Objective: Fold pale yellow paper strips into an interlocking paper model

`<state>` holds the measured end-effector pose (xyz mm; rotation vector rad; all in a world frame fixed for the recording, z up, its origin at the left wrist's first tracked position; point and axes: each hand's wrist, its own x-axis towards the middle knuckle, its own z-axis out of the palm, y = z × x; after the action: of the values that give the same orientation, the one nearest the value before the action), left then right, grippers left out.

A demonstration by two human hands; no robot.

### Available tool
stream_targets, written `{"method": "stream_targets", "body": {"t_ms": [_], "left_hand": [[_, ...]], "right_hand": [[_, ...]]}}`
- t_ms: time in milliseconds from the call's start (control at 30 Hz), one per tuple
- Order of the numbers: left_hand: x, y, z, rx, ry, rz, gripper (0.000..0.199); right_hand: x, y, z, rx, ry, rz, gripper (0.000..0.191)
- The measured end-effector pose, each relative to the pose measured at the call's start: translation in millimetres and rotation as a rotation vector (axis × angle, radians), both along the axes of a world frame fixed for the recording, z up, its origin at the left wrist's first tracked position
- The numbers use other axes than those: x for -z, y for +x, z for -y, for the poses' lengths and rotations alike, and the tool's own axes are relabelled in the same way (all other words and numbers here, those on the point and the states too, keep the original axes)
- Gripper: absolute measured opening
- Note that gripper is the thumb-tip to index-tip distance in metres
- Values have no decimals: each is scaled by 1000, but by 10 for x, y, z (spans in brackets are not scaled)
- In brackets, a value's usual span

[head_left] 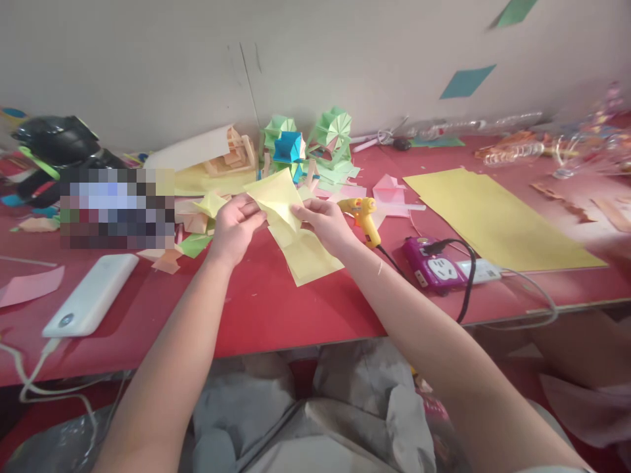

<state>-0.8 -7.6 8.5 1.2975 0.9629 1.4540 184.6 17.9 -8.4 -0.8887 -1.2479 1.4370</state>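
Between both hands, just above the red table [256, 315], is a piece of pale yellow paper [279, 194] with a crease across it. My left hand [236, 226] pinches its left side, fingers closed. On the right edge, the thumb and fingers of my right hand [323, 223] are pressed together on the same paper. Below it lies another yellow paper piece [310, 259]; whether the two are joined I cannot tell. Close by my right hand, a yellow glue gun [365, 213] rests on the table, its cord running right.
A purple power strip [436, 266] and large yellow sheets [497, 217] lie right. Green folded-paper models [332, 131] and a blue one [290, 148] stand at the back. Left are a white power bank [93, 295], a pixelated area and a black object [59, 141].
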Motion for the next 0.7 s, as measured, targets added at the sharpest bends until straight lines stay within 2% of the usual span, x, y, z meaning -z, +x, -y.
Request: {"method": "stream_targets", "body": {"t_ms": [100,167,367,433,567,700], "left_hand": [[44,19,-22,-79,-19,-6,16],[60,42,-27,-100,-26,-19,13],[16,117,10,-72,-60,8,19],[-4,130,19,-78,-78,10,22],[-18,122,5,-144,-144,30,33],[-8,88,-33,-194,-236,89,43]], "right_hand": [[6,-20,2,114,67,89,42],[11,-32,6,144,73,102,43],[25,-40,18,35,16,86,48],[24,-39,18,64,29,113,52],[22,-23,32,154,204,205,74],[47,39,46,-27,474,398,96]]}}
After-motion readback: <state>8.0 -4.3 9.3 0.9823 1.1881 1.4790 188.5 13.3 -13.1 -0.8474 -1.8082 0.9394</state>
